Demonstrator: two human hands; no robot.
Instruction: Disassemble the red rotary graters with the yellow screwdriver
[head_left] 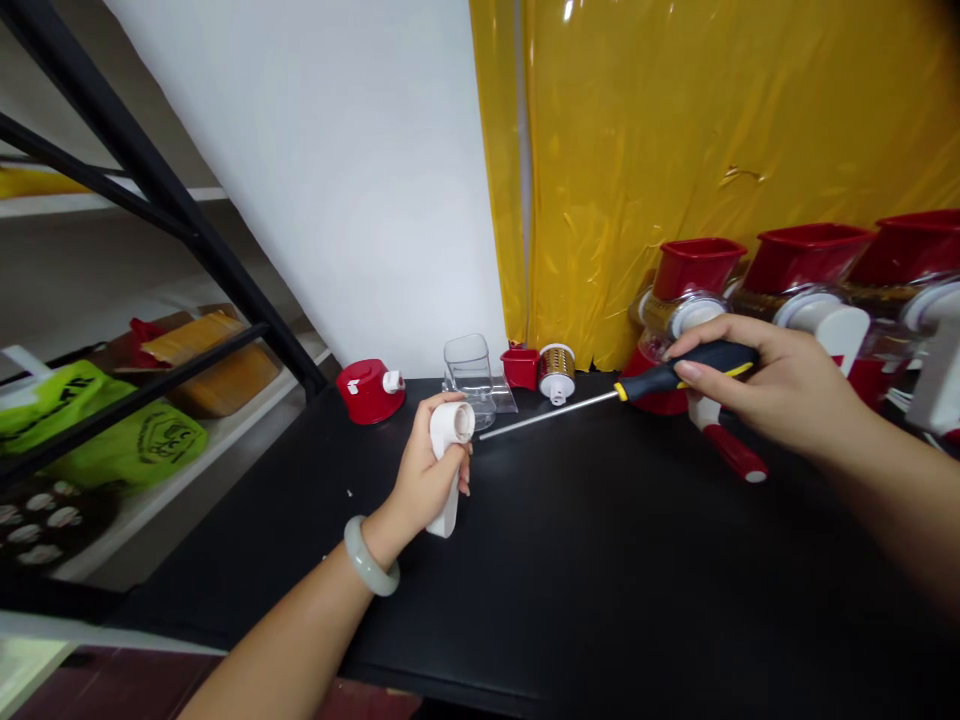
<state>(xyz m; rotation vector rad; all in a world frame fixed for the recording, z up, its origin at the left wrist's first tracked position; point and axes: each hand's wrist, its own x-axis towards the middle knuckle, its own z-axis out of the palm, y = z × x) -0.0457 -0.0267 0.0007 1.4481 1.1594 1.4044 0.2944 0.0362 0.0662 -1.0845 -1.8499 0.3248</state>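
Observation:
My left hand (429, 470) is wrapped round a white plastic grater body part (451, 425), its round opening facing up and towards the right. In my right hand (772, 385) is a screwdriver (577, 407) with a dark blue and yellow handle. Its long metal shaft points left, and the tip ends just right of the white part, apparently apart from it. Behind my left hand stand a red round base (371, 391), a clear plastic housing (471, 375), a small red pusher (520, 367) and a grater drum (557, 373).
Several assembled rotary graters with red hoppers (699, 265) stand at the right, one with a red-handled crank (735, 453). A black table (570, 580) lies below. Yellow plastic wrapping (712, 120) and a white panel (337, 180) rise behind. Shelving with a green bag (142, 435) is at left.

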